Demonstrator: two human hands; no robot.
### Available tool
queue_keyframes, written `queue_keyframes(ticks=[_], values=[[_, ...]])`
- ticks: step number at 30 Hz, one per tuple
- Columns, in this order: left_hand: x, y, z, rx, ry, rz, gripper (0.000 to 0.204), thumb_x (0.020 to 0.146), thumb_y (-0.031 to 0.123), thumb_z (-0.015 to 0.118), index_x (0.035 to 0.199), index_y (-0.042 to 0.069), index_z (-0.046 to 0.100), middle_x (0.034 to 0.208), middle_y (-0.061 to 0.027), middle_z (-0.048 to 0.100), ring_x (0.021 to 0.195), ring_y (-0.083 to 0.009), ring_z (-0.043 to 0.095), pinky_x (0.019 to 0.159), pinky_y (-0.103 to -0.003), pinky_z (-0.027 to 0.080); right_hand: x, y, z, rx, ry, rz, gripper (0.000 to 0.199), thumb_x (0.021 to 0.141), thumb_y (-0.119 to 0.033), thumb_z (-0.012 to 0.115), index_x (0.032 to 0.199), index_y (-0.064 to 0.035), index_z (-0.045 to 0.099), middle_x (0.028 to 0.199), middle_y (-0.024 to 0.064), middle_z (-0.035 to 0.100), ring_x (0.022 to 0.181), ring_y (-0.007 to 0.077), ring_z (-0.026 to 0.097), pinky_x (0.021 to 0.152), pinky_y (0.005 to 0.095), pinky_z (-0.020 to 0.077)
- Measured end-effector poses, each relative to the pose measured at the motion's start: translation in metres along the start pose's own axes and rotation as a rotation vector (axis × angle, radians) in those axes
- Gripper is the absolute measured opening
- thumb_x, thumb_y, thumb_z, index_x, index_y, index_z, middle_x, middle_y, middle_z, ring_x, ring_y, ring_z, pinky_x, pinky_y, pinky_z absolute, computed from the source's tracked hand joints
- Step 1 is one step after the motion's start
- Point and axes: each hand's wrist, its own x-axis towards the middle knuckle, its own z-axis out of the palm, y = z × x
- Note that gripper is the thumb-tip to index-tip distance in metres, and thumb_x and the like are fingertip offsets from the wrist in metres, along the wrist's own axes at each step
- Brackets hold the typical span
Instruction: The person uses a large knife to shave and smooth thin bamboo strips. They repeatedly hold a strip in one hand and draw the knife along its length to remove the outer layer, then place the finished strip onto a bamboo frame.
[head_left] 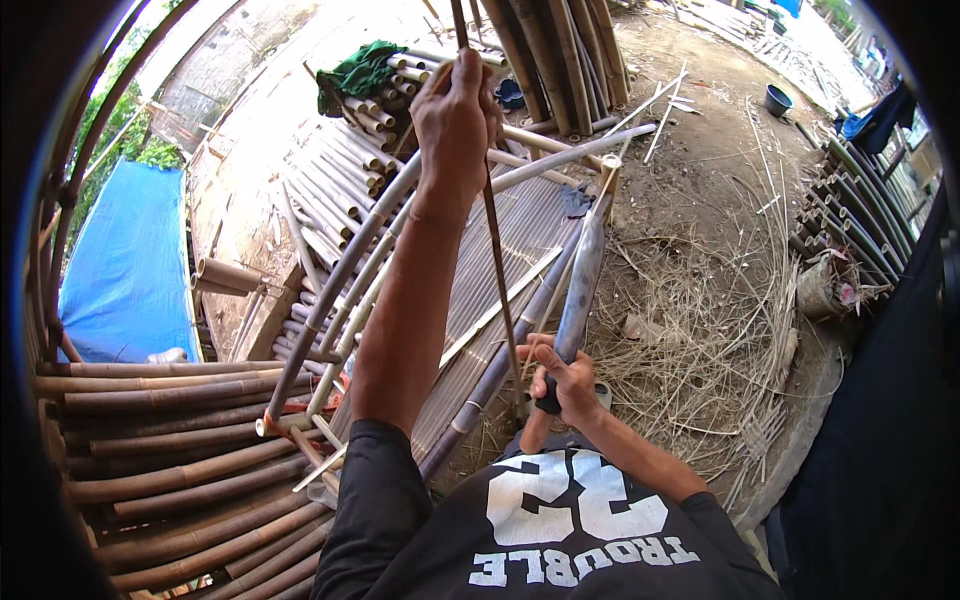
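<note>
My left hand point(460, 130) is raised at the top middle, its fingers closed around a long, thin dark bamboo strip point(497, 255). The strip continues above the fist and hangs down to beside my right hand point(568, 385). That hand is wrapped round the black handle of a machete point(583, 275), whose broad grey blade points up and away. The blade's far end lies near the upright end of a pale bamboo pole point(610, 165). Whether the right fingers also touch the strip, I cannot tell.
A bamboo frame point(330, 290) and a slatted panel point(500, 260) lie ahead. Stacked bamboo poles point(180, 440) fill the left; cut tubes point(345, 170) lie farther off. Thin shavings point(690, 330) litter the ground at right. A dark bucket point(778, 99) and blue tarp point(130, 265) stand beyond.
</note>
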Motion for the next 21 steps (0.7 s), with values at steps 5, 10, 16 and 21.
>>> queue_keyframes(ticks=[5,10,16,21], values=[[-0.001,0.007,-0.020,0.029,0.101,0.012,0.029,0.100,0.029,0.053,0.080,0.008,0.055,0.061,0.0043,0.044,0.045,-0.0038,0.034,0.039,-0.021,0.026,0.002,0.002,0.008,-0.300,0.078,-0.111,0.017,0.095,-0.018,0.062,0.093,-0.0005,0.063,0.082,0.0072,0.068,0.055,0.0079,0.058,0.050,0.0219,0.0478],[-0.012,-0.010,-0.049,0.128,0.228,-0.001,0.026,0.098,0.028,0.057,0.083,0.007,0.057,0.062,0.0038,0.045,0.043,-0.0043,0.035,0.039,-0.021,0.027,-0.011,0.012,-0.026,-0.478,0.176,-0.093,0.016,0.096,-0.015,0.060,0.087,-0.0015,0.064,0.077,0.0061,0.067,0.055,0.0089,0.058,0.050,0.0216,0.0468],[-0.014,-0.024,-0.072,0.137,0.383,0.032,0.023,0.099,0.026,0.054,0.086,0.007,0.058,0.061,0.0033,0.046,0.043,-0.0049,0.035,0.038,-0.021,0.027,-0.012,0.001,-0.078,-0.262,0.518,-0.052,0.015,0.094,-0.015,0.062,0.090,-0.0006,0.063,0.075,0.0099,0.066,0.051,0.0124,0.057,0.044,0.0255,0.0480],[-0.006,-0.039,-0.157,0.327,0.405,0.272,0.019,0.095,0.020,0.059,0.093,0.001,0.062,0.074,-0.0036,0.060,0.059,-0.0118,0.055,0.052,-0.024,0.044,-0.010,-0.032,-0.159,-0.176,0.780,-0.138,0.013,0.091,-0.013,0.062,0.088,0.0001,0.062,0.072,0.0089,0.062,0.052,0.0131,0.056,0.046,0.0281,0.0502]])
